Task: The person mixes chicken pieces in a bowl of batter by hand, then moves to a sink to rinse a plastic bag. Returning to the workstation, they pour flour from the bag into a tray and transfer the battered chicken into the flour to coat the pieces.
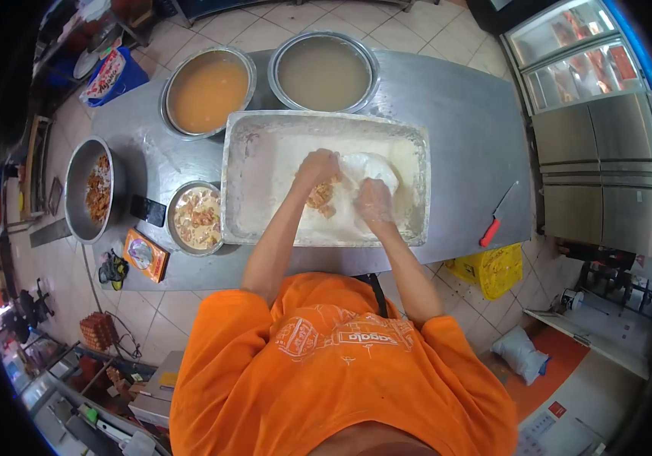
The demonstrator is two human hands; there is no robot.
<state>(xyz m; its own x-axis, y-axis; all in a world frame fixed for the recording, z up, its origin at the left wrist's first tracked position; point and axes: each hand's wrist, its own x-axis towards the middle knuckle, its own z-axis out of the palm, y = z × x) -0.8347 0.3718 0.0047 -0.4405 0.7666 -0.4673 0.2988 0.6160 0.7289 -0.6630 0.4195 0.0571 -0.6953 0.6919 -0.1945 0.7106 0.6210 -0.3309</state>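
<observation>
Both of my hands are over a large rectangular tub (326,237) with white flour (273,175) in it. My left hand (318,167) is closed, its fingers curled at the upper left edge of a white bag or cloth (371,165). Closed too, my right hand (374,201) presses against the lower part of that white thing. Brown-orange pieces (321,199) lie on the flour between my hands, just below the left one.
Two large bowls, one of orange liquid (209,90), one of greyish liquid (323,74), stand behind the tub. Left are a bowl of pieces (197,218), a phone (148,211), an orange packet (145,255) and a steel basin (75,190). A red-handled knife (490,231) lies right.
</observation>
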